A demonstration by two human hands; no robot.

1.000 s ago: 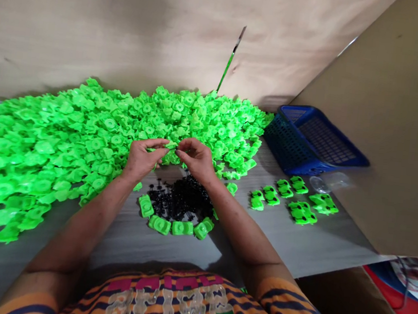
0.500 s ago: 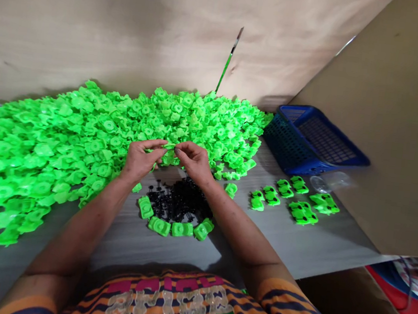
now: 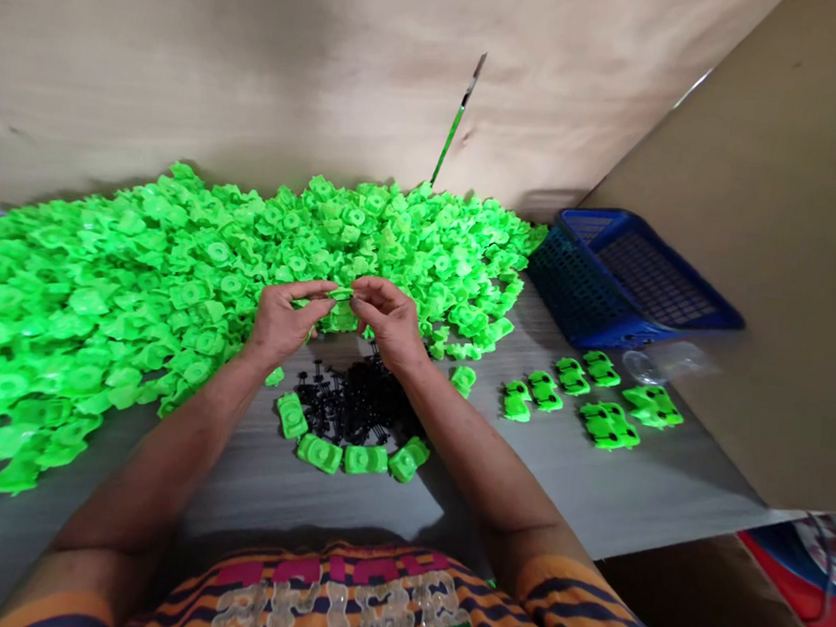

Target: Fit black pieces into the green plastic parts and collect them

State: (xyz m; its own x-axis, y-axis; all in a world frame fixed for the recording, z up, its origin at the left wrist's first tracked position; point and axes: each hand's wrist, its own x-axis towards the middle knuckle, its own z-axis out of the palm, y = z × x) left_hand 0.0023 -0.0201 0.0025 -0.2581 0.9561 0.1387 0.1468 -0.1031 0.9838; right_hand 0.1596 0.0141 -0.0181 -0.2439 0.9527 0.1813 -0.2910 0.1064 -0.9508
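Observation:
Between my two hands a small green plastic toy car body point(image 3: 342, 294) is held up in front of the big green pile. My left hand point(image 3: 285, 321) pinches its left end between thumb and fingers. At its right end, my right hand point(image 3: 390, 322) has thumb and fingertips closed on it; whether a black part is also in those fingers I cannot tell. Below my hands lies a heap of black wheel axles point(image 3: 359, 397). Several green car bodies point(image 3: 319, 452) sit in a curve along the heap's near side.
A large pile of green car bodies point(image 3: 128, 270) spreads over the left and back of the grey table point(image 3: 504, 484). At right stand several green cars with black wheels point(image 3: 608, 425), behind them a blue basket point(image 3: 618, 276). A thin green stick point(image 3: 449, 141) leans on the back wall.
My right fingers have shifted slightly on the car body, the fingertips moving up and the thumb lower. The things on the table stay in place.

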